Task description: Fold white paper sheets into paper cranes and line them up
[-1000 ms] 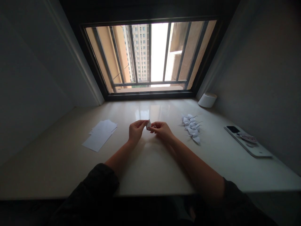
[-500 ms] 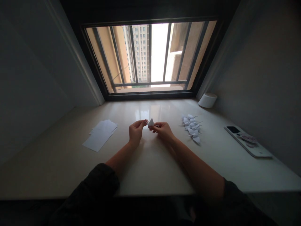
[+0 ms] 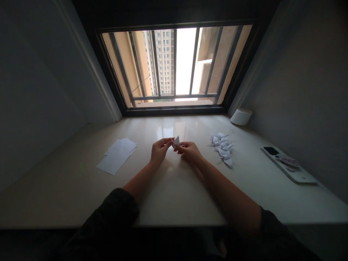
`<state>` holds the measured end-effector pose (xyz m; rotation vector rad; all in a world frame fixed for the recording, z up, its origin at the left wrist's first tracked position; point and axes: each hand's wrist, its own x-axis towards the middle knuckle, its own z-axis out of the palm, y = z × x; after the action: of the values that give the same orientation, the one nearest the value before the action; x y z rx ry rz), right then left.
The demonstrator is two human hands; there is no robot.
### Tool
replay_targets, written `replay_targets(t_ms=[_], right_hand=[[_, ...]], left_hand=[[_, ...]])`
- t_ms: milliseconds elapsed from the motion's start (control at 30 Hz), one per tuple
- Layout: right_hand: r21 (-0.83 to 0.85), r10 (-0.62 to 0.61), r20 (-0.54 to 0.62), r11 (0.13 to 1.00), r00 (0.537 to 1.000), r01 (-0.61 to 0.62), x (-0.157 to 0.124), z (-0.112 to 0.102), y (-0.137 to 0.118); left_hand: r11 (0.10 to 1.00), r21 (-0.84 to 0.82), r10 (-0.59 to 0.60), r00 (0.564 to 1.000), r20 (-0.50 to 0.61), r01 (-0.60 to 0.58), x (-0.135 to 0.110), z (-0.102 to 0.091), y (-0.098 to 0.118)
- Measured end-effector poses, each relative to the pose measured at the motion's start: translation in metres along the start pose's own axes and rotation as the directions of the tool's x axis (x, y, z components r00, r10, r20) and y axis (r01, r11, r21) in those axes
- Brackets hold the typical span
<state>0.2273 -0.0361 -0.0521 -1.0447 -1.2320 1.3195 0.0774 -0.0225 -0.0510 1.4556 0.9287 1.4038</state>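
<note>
A small white folded paper crane (image 3: 176, 141) is held between my two hands, just above the middle of the sill. My left hand (image 3: 160, 150) pinches a thin point at its left side. With thumb and fingers, my right hand (image 3: 190, 150) grips it low on the right. One pointed wing stands up above the fingers; the lower folds are hidden by them. Right of my right hand lies a cluster of several folded paper cranes (image 3: 224, 146), their thin points sticking out. On the left rests a loose stack of white paper sheets (image 3: 115, 159).
A pale, glossy sill (image 3: 174, 195) carries everything. Toward the right wall lies a phone (image 3: 289, 165) with a round grip on its back. A white cylindrical object (image 3: 241, 116) stands in the back right corner. A barred window (image 3: 175, 108) is behind.
My left hand has come slightly right, closer to my right hand and against the folded paper. The upright wing leans a little more to the right. The whole view has shifted slightly.
</note>
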Motion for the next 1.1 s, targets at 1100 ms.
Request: replay_targets(t_ms=[1100], right_hand=[[-0.030, -0.104, -0.046, 0.994, 0.993, 0.103, 0.0047, 0.0004, 0.0039]], left_hand=[[0.989, -0.055, -0.144, 0.962, -0.231, 0.135, -0.0071, 0.0082, -0.0010]])
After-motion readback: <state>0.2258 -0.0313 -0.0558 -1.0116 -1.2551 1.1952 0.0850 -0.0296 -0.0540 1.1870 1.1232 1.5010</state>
